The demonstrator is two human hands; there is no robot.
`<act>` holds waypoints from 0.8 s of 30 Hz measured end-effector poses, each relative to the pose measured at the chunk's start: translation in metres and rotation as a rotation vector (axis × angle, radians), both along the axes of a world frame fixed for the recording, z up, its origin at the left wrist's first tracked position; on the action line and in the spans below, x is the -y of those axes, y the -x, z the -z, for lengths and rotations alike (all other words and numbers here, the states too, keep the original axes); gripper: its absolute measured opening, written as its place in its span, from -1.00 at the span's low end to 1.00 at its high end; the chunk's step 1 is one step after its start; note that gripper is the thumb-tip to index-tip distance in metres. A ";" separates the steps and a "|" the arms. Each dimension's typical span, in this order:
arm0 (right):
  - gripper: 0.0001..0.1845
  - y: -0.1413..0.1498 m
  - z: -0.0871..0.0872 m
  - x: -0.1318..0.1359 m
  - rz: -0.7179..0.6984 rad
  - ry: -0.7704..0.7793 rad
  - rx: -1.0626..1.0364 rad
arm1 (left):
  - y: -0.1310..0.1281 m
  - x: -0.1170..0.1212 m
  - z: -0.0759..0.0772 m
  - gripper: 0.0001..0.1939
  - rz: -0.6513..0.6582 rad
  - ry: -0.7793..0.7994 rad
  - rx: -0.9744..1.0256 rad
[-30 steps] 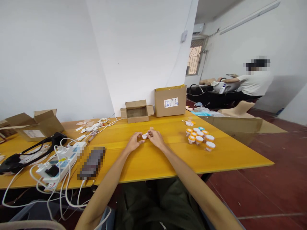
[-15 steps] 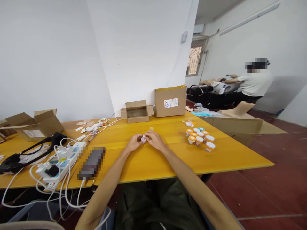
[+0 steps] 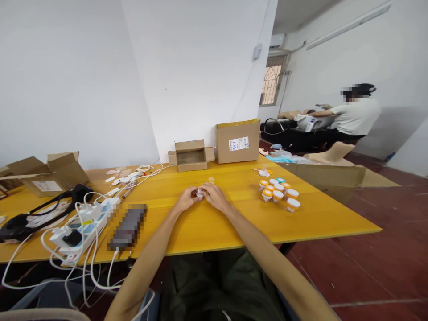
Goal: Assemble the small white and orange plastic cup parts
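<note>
Over the middle of the table, my left hand has its thumb and fingers closed around a small white round plastic piece. My right hand meets it from the other side, its fingertips pinched on the same piece. The fingers cover much of the piece, so its exact kind does not show. Just beyond the right fingers stands a small clear cup. To the right is a cluster of several small jars with white, orange and teal lids.
Loose lids lie behind the jars. An open small carton and a larger cardboard box stand against the wall. Left are a phone, a power strip with tangled cables and a black headset. A person sits far right.
The white piece has turned slightly between my fingers, and the fingers of my right hand have shifted over it a little. Both arms stay in place.
</note>
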State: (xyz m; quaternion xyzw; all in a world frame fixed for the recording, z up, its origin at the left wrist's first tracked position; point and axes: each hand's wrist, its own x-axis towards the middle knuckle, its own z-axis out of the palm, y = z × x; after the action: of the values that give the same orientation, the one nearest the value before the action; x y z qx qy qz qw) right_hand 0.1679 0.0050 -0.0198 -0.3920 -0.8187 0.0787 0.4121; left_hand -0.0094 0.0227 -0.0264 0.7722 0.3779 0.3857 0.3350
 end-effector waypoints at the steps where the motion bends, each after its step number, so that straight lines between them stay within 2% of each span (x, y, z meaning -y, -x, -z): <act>1: -0.83 0.000 0.000 0.000 0.002 0.003 -0.001 | 0.000 0.000 0.000 -0.81 -0.001 -0.004 -0.001; 24: -0.84 -0.003 -0.002 0.001 0.006 -0.014 0.050 | -0.003 0.005 -0.007 -0.80 -0.020 0.022 -0.017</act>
State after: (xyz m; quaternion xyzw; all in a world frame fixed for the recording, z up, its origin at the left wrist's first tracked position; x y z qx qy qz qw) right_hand 0.1711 0.0044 -0.0175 -0.3935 -0.8281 0.0619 0.3944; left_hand -0.0067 0.0178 -0.0198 0.7679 0.3927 0.3783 0.3362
